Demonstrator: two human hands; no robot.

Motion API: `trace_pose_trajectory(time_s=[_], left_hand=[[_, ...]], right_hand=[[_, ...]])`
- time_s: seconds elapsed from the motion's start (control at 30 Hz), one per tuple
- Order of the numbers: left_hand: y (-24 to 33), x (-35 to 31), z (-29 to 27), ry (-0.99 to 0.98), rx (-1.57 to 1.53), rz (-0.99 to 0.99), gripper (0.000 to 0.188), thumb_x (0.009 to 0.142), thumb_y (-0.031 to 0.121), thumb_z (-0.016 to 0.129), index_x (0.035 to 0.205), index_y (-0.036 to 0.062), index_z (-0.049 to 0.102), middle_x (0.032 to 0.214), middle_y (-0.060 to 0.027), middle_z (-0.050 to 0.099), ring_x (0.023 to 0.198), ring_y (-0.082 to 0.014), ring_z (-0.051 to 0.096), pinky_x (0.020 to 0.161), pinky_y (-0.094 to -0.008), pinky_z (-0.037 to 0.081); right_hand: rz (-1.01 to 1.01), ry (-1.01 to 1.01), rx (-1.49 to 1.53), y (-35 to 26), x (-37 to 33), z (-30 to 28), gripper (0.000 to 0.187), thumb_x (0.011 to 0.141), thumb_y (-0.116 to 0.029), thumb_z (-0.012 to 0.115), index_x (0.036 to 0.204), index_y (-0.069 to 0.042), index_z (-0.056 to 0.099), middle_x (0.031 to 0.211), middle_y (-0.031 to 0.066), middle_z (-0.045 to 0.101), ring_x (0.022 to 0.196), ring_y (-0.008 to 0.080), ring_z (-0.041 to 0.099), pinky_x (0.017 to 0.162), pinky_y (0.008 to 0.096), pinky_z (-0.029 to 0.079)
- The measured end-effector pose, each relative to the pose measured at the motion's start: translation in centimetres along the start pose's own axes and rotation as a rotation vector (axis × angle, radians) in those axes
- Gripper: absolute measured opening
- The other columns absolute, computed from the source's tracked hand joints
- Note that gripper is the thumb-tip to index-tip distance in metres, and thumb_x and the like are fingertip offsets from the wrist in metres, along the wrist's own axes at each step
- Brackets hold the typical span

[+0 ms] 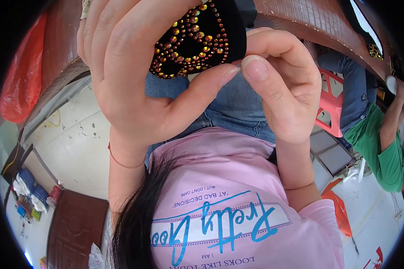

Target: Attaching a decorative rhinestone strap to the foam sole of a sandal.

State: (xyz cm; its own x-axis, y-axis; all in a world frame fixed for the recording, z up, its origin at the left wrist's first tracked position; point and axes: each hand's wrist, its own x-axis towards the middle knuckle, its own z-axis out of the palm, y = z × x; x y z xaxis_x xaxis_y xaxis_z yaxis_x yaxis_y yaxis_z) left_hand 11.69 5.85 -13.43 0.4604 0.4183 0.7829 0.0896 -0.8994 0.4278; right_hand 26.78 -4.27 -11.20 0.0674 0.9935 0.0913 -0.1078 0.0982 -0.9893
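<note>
The step in hand seemed to be careful finger work at the lower right edge of the black cloth [235, 27], so it called for a light and steady touch. It was better for you to hold the cloth by its plain border, because pressure over the shiny studs [206, 50] could perhaps loosen some of them. You also did well to keep both thumbs near each other, as small movements would be easier to control there; a pull from both sides could make the edge crooked.

The cloth was between your two hands, in the upper middle of the view, above your jeans [238, 105]. Your left hand [134, 92] was at its left side: the fingers were curved over it and covered a part, and the thumb was stretched below the lower edge. Your right hand [292, 92] was at the right border, with the forefinger bent and its tip out of sight, and the thumb just beside the left thumb. I could not tell if either hand was pinching the cloth firmly, because the contact was hidden.
</note>
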Motion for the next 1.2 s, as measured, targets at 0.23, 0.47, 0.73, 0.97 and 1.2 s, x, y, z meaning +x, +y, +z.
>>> trace_pose_trajectory(time_s=[0.23, 0.47, 0.73, 0.97, 1.2], left_hand=[[0.5, -0.8, -0.5, -0.042, -0.036, -0.064, 0.055, 0.073, 0.018, 0.064, 0.121, 0.0008, 0.044, 0.122, -0.0158, 0.052, 0.118, -0.0317, 0.045, 0.102, -0.0390, 0.033], [0.4, -1.0, -0.8, -0.083, -0.048, -0.094, 0.053, 0.073, 0.015, 0.060, 0.121, 0.0001, 0.044, 0.126, -0.0179, 0.048, 0.118, -0.0310, 0.044, 0.101, -0.0381, 0.032], [0.9, -1.0, -0.7, -0.086, -0.048, -0.132, 0.053, 0.074, 0.016, 0.058, 0.122, 0.0001, 0.042, 0.127, -0.0179, 0.047, 0.118, -0.0311, 0.043, 0.102, -0.0385, 0.031], [0.5, -1.0, -0.5, -0.076, -0.050, -0.095, 0.051, 0.078, 0.019, 0.057, 0.122, 0.0004, 0.041, 0.125, -0.0178, 0.049, 0.120, -0.0317, 0.042, 0.103, -0.0402, 0.029], [-0.4, -0.8, 0.7, 0.023, -0.054, -0.037, 0.048, 0.080, 0.022, 0.058, 0.120, 0.0002, 0.044, 0.124, -0.0169, 0.050, 0.121, -0.0313, 0.042, 0.103, -0.0402, 0.030]], right_hand=[[-0.026, 0.011, -0.040, 0.1, 0.1, 0.3, 0.020, 0.082, 0.005, 0.052, 0.102, 0.006, 0.053, 0.103, 0.0148, 0.058, 0.084, 0.0175, 0.055, 0.078, 0.0240, 0.045], [-0.032, 0.023, -0.120, -0.1, 0.4, 0.4, 0.021, 0.079, 0.009, 0.055, 0.100, 0.006, 0.054, 0.100, 0.0134, 0.059, 0.083, 0.0160, 0.055, 0.078, 0.0227, 0.044], [0.008, 0.053, -0.142, -0.5, 0.3, 0.8, 0.021, 0.079, 0.009, 0.055, 0.100, 0.005, 0.054, 0.097, 0.0119, 0.060, 0.083, 0.0148, 0.056, 0.078, 0.0220, 0.044], [0.024, 0.064, -0.119, -0.5, 0.3, 0.8, 0.021, 0.080, 0.009, 0.056, 0.101, 0.005, 0.054, 0.095, 0.0110, 0.060, 0.082, 0.0141, 0.056, 0.077, 0.0214, 0.045], [-0.063, 0.087, 0.027, 0.7, 0.2, 0.4, 0.022, 0.079, 0.009, 0.058, 0.100, 0.005, 0.054, 0.094, 0.0106, 0.060, 0.081, 0.0137, 0.056, 0.076, 0.0211, 0.045]])
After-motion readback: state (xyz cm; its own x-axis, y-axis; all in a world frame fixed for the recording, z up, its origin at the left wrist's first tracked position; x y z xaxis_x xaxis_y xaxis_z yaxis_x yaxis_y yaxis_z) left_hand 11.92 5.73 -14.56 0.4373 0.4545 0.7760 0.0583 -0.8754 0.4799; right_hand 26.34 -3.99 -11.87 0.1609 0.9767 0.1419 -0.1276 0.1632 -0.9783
